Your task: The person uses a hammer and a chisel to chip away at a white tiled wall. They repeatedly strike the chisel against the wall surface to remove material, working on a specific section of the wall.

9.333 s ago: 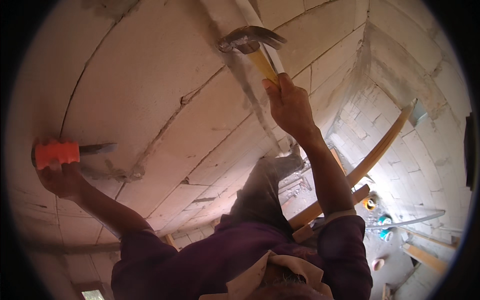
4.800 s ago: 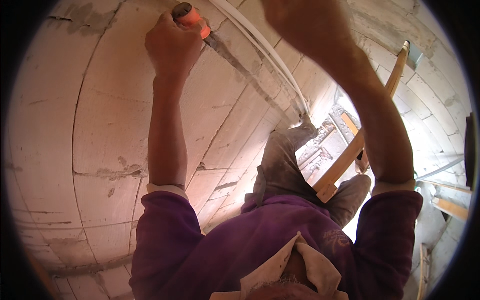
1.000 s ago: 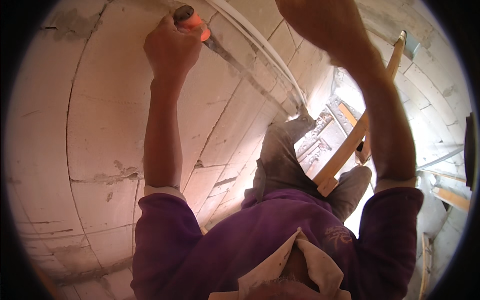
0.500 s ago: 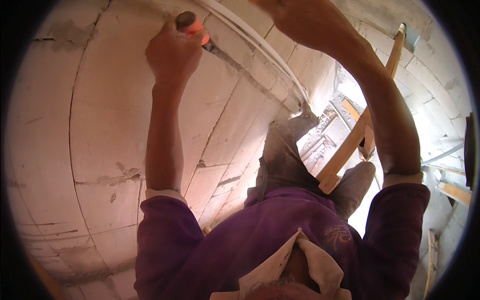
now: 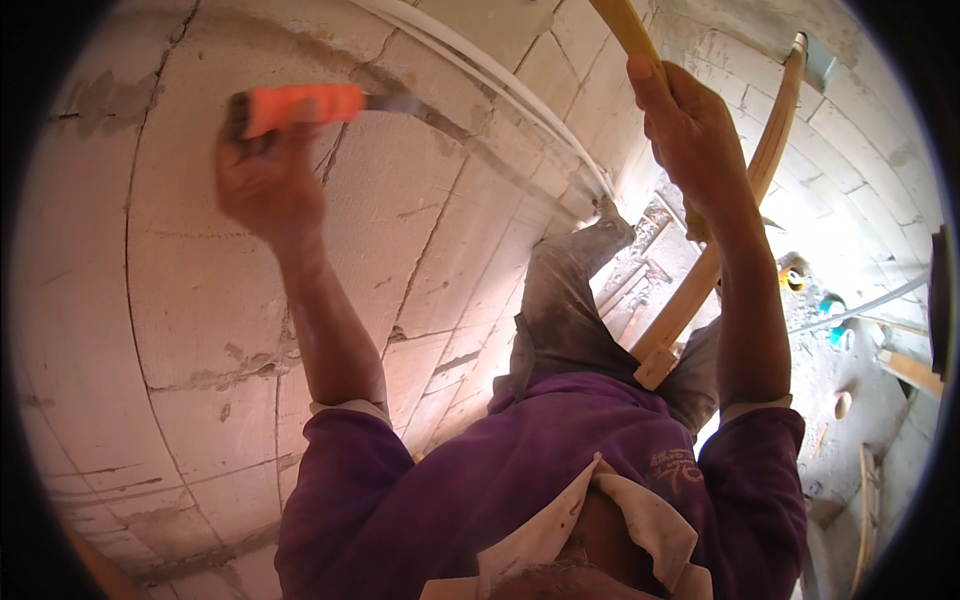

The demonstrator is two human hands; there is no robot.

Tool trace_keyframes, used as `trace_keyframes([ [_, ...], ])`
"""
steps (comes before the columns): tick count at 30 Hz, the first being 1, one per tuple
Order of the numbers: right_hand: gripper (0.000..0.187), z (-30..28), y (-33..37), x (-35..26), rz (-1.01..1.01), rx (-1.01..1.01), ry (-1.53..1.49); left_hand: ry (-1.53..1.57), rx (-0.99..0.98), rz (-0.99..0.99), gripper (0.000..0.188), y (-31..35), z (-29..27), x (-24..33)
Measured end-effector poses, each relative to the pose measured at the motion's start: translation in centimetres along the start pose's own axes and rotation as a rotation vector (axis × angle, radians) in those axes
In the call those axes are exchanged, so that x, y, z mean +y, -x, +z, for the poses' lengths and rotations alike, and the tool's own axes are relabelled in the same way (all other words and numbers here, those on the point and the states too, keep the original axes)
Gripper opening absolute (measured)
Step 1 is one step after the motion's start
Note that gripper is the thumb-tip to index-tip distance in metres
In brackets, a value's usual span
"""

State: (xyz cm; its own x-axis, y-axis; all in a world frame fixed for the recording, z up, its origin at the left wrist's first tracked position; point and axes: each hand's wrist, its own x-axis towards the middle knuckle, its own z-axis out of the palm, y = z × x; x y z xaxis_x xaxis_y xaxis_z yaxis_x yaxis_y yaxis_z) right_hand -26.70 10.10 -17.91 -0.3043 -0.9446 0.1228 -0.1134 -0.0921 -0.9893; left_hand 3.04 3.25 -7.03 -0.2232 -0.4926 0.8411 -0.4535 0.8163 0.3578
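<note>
My left hand is closed around the orange grip of a chisel in front of the pale block wall. The chisel's dark shank points right, toward a groove cut in the wall; blur hides whether its tip touches. On the right, my right hand is wrapped around a yellow wooden tool handle. That handle runs up past the top edge of the picture, so the tool's head is out of view.
White conduits run along the wall above the groove. A wooden beam slants past my right forearm, near my legs. Rubble and wood scraps lie below, with small rolls at the right.
My left hand has moved left and down, and the chisel now lies level, pointing right. The right hand has dropped and shifted right, bringing the yellow handle into view.
</note>
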Motion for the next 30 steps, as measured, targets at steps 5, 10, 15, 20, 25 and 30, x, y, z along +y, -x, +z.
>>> trace_keyframes([
  [5,0.05,1.6,1.3,1.6,0.235,-0.105,-0.126,-0.087,-0.02,0.015,0.033,-1.9,0.4,-0.2],
  [10,0.049,2.3,1.9,4.2,0.107,-0.121,-0.012,-0.383,-0.255,-0.087,0.036,-1.6,3.8,-1.5],
  [15,0.04,5.0,2.1,7.3,0.063,-0.165,0.023,-0.549,-0.292,0.092,0.029,-1.0,1.7,-1.3],
  [20,0.027,9.0,0.7,9.2,-0.084,-0.218,0.009,-0.888,0.129,0.442,0.022,-1.5,-8.3,3.0],
  [25,0.018,12.3,-1.4,11.0,-0.248,-0.169,-0.008,-0.495,0.571,-0.1,0.028,0.3,-16.5,6.3],
  [30,0.023,12.7,-1.0,11.3,-0.467,-0.021,0.095,-0.535,0.533,-0.077,0.025,2.5,-19.7,6.0],
])
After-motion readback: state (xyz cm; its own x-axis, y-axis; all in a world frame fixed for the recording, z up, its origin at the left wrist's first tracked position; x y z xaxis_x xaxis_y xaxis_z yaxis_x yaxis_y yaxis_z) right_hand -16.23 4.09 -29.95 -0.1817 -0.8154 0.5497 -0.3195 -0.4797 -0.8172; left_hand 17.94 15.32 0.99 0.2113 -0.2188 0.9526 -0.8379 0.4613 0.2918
